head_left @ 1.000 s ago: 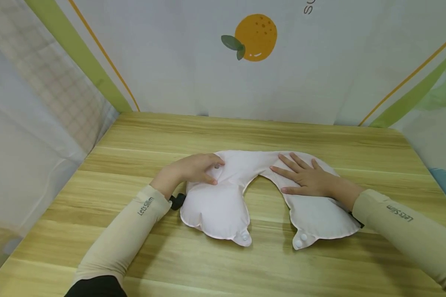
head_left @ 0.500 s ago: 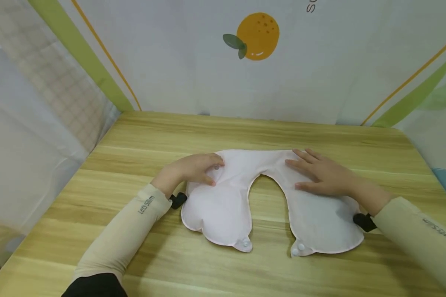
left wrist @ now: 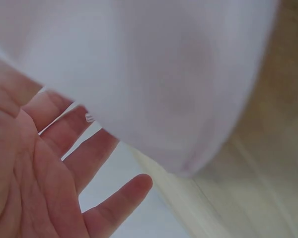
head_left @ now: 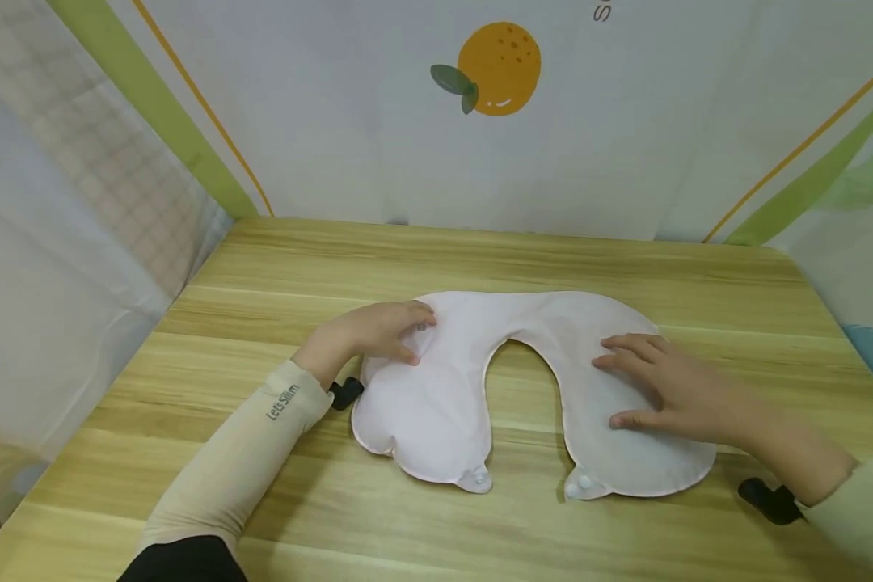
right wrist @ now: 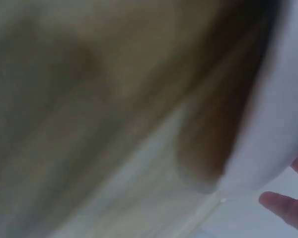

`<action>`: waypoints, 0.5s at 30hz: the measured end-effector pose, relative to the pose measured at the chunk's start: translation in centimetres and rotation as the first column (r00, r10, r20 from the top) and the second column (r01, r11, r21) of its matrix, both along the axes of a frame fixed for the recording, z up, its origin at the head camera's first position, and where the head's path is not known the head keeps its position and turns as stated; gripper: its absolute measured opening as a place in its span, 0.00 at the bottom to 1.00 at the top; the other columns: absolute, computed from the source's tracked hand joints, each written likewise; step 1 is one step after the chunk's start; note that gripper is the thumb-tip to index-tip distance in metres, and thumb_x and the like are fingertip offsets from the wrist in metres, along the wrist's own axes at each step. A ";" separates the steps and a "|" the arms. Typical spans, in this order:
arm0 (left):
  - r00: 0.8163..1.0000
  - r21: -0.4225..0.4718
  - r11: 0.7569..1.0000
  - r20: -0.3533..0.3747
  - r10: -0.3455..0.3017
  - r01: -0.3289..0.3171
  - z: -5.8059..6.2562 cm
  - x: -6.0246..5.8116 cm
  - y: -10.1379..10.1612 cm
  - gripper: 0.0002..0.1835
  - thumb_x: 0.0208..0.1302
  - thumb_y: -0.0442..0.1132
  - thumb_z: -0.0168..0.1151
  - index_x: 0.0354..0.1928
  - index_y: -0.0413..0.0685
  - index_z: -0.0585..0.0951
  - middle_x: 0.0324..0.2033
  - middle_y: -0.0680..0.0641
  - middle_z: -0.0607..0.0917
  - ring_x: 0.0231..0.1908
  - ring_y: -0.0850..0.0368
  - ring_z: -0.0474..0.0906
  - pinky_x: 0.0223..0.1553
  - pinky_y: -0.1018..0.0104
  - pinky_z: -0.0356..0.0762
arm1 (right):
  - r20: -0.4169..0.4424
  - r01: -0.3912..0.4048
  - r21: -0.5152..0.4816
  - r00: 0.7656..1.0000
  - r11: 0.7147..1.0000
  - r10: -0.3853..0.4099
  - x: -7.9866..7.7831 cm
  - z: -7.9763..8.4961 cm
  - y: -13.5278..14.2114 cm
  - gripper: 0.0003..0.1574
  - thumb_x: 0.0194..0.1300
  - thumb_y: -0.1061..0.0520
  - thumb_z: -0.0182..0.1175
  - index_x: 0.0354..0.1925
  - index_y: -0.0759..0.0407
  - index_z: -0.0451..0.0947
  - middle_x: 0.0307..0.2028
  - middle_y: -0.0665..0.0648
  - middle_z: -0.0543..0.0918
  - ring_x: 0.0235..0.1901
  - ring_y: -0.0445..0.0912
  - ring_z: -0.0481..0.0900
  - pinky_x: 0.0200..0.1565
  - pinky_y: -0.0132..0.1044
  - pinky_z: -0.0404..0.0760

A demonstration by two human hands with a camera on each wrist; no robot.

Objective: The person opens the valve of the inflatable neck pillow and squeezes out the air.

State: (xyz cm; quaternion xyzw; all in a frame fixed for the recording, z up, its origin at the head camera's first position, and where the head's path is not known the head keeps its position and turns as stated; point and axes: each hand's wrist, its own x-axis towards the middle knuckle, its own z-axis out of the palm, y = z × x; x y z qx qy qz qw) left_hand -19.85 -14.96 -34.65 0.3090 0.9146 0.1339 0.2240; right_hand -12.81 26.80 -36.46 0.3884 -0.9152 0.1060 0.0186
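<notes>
A pale pink, U-shaped inflatable neck pillow [head_left: 447,412] lies on the table with its opening toward me. Its two ends carry small tabs with snap buttons [head_left: 582,482]. My left hand [head_left: 378,331] rests on the pillow's upper left part, by a small clear valve [head_left: 422,326]; in the left wrist view the fingers [left wrist: 92,158] are spread beside the pillow's edge. Over the pillow's right arm is my right hand [head_left: 669,388], fingers extended and apart. The right wrist view is blurred and shows the pillow's edge [right wrist: 273,124] with fingertips [right wrist: 283,206] at its side.
The wood-grain table [head_left: 276,267] extends around the pillow. A white curtain [head_left: 335,121] printed with an orange hangs along the back edge. Black wrist camera mounts [head_left: 769,501] jut out below both wrists.
My right hand has slid from the pillow's upper right bend down and to the right over its right arm. The left hand stays in place. The pillow's right end has spread slightly outward.
</notes>
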 end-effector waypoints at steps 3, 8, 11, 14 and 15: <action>1.000 0.001 1.000 0.005 0.008 -0.008 -0.1 0.0 0.0 0.36 0.64 0.41 0.68 0.71 0.40 0.68 0.74 0.40 0.63 0.75 0.43 0.57 0.76 0.49 0.55 | 0.057 0.023 0.009 0.998 1.000 -0.024 0.4 -0.4 0.0 0.46 0.54 0.28 0.68 0.66 0.45 0.72 0.66 0.53 0.72 0.66 0.58 0.66 0.56 0.62 0.75; 1.000 0.010 1.000 0.002 0.017 -0.017 -0.2 0.1 0.0 0.36 0.64 0.41 0.68 0.71 0.41 0.67 0.75 0.40 0.63 0.75 0.43 0.57 0.75 0.49 0.56 | 0.125 0.037 0.009 0.991 0.999 -0.037 0.7 -1.2 0.1 0.49 0.53 0.27 0.68 0.67 0.43 0.70 0.68 0.54 0.70 0.69 0.64 0.62 0.58 0.67 0.70; 1.000 0.015 1.000 -0.009 0.021 -0.021 -0.3 0.2 0.0 0.36 0.63 0.41 0.69 0.71 0.41 0.68 0.75 0.41 0.63 0.75 0.43 0.58 0.75 0.48 0.56 | 0.166 0.043 0.011 0.985 0.999 -0.044 0.9 -1.6 0.1 0.49 0.54 0.27 0.67 0.69 0.42 0.67 0.71 0.54 0.68 0.71 0.64 0.59 0.61 0.67 0.67; 0.999 0.017 1.000 -0.026 0.019 -0.018 -0.3 0.1 0.0 0.36 0.63 0.40 0.69 0.71 0.41 0.68 0.74 0.40 0.63 0.75 0.42 0.58 0.75 0.48 0.56 | 0.190 0.046 0.003 0.981 0.999 -0.046 1.0 -1.7 0.0 0.51 0.54 0.26 0.66 0.70 0.41 0.66 0.72 0.54 0.65 0.72 0.64 0.57 0.62 0.66 0.66; 0.999 0.016 1.000 -0.031 0.019 -0.018 -0.3 0.1 0.0 0.36 0.63 0.40 0.69 0.71 0.41 0.68 0.74 0.40 0.63 0.75 0.42 0.58 0.75 0.48 0.56 | 0.195 0.049 -0.003 0.980 0.999 -0.047 1.1 -1.8 0.0 0.52 0.53 0.26 0.66 0.70 0.41 0.65 0.72 0.54 0.65 0.73 0.64 0.56 0.63 0.66 0.65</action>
